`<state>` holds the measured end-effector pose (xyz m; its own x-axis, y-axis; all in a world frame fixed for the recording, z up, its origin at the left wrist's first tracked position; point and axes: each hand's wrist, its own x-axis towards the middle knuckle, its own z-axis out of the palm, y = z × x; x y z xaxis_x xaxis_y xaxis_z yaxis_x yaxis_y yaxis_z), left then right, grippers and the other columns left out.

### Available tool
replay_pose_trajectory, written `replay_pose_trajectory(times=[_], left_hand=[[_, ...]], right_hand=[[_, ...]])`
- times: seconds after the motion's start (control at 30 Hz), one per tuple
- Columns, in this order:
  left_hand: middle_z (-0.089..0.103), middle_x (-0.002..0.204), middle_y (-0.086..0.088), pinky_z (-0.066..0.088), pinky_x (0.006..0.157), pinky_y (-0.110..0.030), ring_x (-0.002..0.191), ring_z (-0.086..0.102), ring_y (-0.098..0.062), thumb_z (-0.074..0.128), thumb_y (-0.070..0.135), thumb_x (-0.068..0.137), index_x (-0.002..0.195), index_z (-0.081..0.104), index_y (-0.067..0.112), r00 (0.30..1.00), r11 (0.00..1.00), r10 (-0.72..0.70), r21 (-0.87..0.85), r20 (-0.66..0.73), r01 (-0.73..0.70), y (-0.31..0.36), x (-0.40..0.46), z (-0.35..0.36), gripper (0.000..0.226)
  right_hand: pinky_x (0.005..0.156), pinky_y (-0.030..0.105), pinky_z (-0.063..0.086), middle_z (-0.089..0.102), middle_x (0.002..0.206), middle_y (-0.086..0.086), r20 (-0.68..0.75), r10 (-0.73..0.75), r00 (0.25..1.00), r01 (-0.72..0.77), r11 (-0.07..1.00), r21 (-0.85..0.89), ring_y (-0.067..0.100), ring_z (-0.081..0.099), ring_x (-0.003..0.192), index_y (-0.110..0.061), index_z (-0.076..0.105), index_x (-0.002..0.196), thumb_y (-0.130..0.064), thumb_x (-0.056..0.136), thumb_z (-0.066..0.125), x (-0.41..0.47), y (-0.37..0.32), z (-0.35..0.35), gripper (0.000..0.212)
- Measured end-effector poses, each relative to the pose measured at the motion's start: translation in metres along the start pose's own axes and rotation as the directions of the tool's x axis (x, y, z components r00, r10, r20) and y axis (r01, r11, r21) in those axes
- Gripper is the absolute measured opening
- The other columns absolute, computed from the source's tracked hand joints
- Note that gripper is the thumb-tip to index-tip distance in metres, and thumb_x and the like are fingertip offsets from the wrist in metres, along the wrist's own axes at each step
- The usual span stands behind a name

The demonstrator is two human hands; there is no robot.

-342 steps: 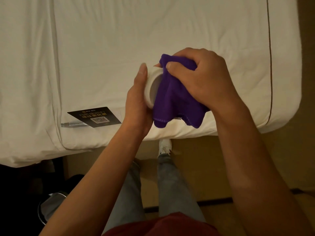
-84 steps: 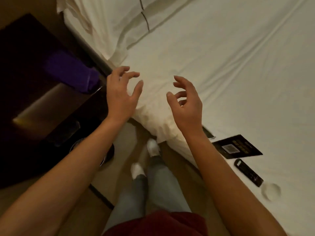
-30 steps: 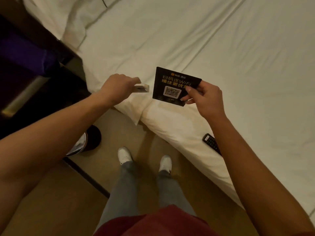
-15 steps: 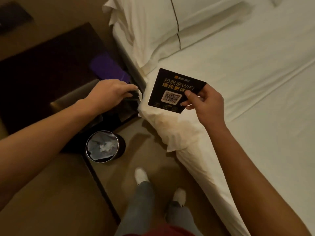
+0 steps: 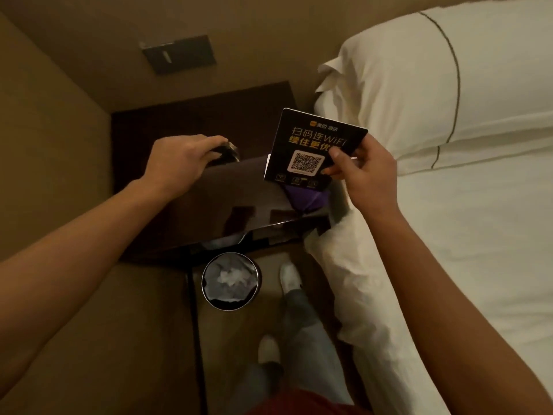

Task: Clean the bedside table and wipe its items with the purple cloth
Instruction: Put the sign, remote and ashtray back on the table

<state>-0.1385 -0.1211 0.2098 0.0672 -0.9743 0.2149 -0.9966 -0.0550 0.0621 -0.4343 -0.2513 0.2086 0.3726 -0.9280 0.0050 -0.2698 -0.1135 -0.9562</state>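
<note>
- Bedside table: dark and glossy, it stands in the corner between the tan wall and the bed, its top catching dim reflections along the front edge.
- Bed, larger than anything else in sight, fills the right side; white sheets, with a pillow trimmed by a thin dark line lying at its head, just beside the table.
- Wall panel: a dark rectangular plate is fixed to the wall above the table.
- Waste bin, round and lined with a crumpled bag, stands on the floor just in front of the table, close to the person's white shoes.
- WiFi card: black, printed with a QR code and yellow and white lettering, it is held upright above the table's right side.
- Right hand pinches the card's lower right corner between thumb and fingers, closed firmly on it.
- Left hand reaches over the back of the table, its fingers curled around a small dark shiny object; what it is I cannot tell.
- Purple cloth lies bunched on the table's right edge, next to the bed, partly hidden behind the card and touched by neither hand.
</note>
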Motion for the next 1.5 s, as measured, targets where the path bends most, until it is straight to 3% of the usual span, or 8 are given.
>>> replay_pose_trajectory(times=[0.27, 0.4, 0.6, 0.73, 0.87, 1.13, 1.3, 1.5], left_hand=[[0.075, 0.109, -0.006, 0.052, 0.065, -0.038, 0.091, 0.073, -0.030, 0.063, 0.025, 0.097, 0.128, 0.067, 0.022, 0.968, 0.968, -0.252, -0.011, 0.006, 0.252, -0.087, 0.016, 0.012, 0.031], [0.075, 0.109, -0.006, 0.054, 0.066, -0.040, 0.092, 0.072, -0.031, 0.063, 0.026, 0.098, 0.128, 0.067, 0.022, 0.951, 0.951, -0.308, -0.014, -0.011, 0.308, -0.120, 0.024, 0.019, 0.031], [0.074, 0.116, -0.006, 0.054, 0.080, -0.042, 0.104, 0.069, -0.030, 0.062, 0.026, 0.098, 0.129, 0.066, 0.024, 0.929, 0.928, -0.366, -0.052, 0.047, 0.369, -0.174, 0.033, 0.034, 0.031], [0.073, 0.117, -0.010, 0.053, 0.082, -0.044, 0.104, 0.068, -0.033, 0.061, 0.025, 0.099, 0.132, 0.064, 0.021, 0.922, 0.927, -0.367, -0.036, 0.120, 0.374, -0.209, 0.039, 0.048, 0.034], [0.072, 0.109, -0.015, 0.048, 0.072, -0.041, 0.097, 0.067, -0.038, 0.061, 0.022, 0.099, 0.132, 0.065, 0.018, 0.927, 0.940, -0.334, -0.018, 0.173, 0.342, -0.245, 0.050, 0.062, 0.033], [0.069, 0.123, -0.015, 0.051, 0.086, -0.046, 0.109, 0.063, -0.037, 0.057, 0.023, 0.101, 0.138, 0.060, 0.018, 0.906, 0.949, -0.274, -0.063, 0.322, 0.309, -0.315, 0.070, 0.087, 0.037], [0.069, 0.120, -0.014, 0.050, 0.083, -0.043, 0.107, 0.063, -0.034, 0.057, 0.024, 0.101, 0.137, 0.060, 0.019, 0.891, 0.941, -0.296, -0.054, 0.343, 0.333, -0.344, 0.076, 0.100, 0.036], [0.068, 0.124, -0.012, 0.052, 0.086, -0.044, 0.110, 0.064, -0.032, 0.058, 0.025, 0.101, 0.138, 0.060, 0.020, 0.878, 0.941, -0.293, -0.048, 0.378, 0.334, -0.360, 0.078, 0.121, 0.037]], right_hand=[[0.068, 0.027, 0.062, 0.074, 0.098, 0.001, 0.203, -0.010, 0.979, -0.004, 0.997, 0.071, 0.017, 0.075, 0.071, -0.015, 0.059, 0.113, -0.008, 0.099, 0.065, 0.111, -0.004, 0.068, 0.016], [0.068, 0.026, 0.062, 0.074, 0.102, 0.004, 0.268, -0.004, 0.963, -0.008, 0.999, 0.047, 0.014, 0.075, 0.072, -0.010, 0.059, 0.117, -0.008, 0.099, 0.065, 0.154, -0.009, 0.100, 0.019], [0.075, 0.032, 0.064, 0.074, 0.107, 0.006, 0.322, -0.024, 0.946, 0.025, 1.000, 0.001, 0.019, 0.077, 0.081, -0.009, 0.060, 0.124, -0.010, 0.098, 0.067, 0.199, -0.014, 0.158, 0.026], [0.076, 0.037, 0.064, 0.073, 0.103, -0.001, 0.356, -0.031, 0.934, 0.050, 0.998, -0.046, 0.018, 0.077, 0.080, -0.011, 0.060, 0.123, -0.012, 0.099, 0.067, 0.218, -0.014, 0.195, 0.025], [0.079, 0.045, 0.064, 0.073, 0.106, 0.006, 0.358, -0.009, 0.934, 0.047, 0.994, -0.097, 0.024, 0.077, 0.083, -0.008, 0.059, 0.125, -0.012, 0.099, 0.066, 0.234, -0.017, 0.234, 0.027], [0.079, 0.033, 0.064, 0.072, 0.110, 0.004, 0.337, 0.041, 0.940, 0.025, 0.982, -0.188, 0.017, 0.076, 0.087, -0.009, 0.059, 0.127, -0.014, 0.100, 0.064, 0.259, -0.006, 0.292, 0.027], [0.075, 0.026, 0.062, 0.069, 0.102, -0.003, 0.341, 0.068, 0.938, -0.008, 0.985, -0.175, 0.014, 0.074, 0.082, -0.007, 0.057, 0.127, -0.010, 0.101, 0.063, 0.275, -0.004, 0.322, 0.028], [0.078, 0.031, 0.063, 0.071, 0.107, 0.006, 0.352, 0.073, 0.933, -0.005, 0.982, -0.191, 0.020, 0.074, 0.085, -0.006, 0.058, 0.126, -0.011, 0.101, 0.063, 0.282, 0.005, 0.349, 0.026]])
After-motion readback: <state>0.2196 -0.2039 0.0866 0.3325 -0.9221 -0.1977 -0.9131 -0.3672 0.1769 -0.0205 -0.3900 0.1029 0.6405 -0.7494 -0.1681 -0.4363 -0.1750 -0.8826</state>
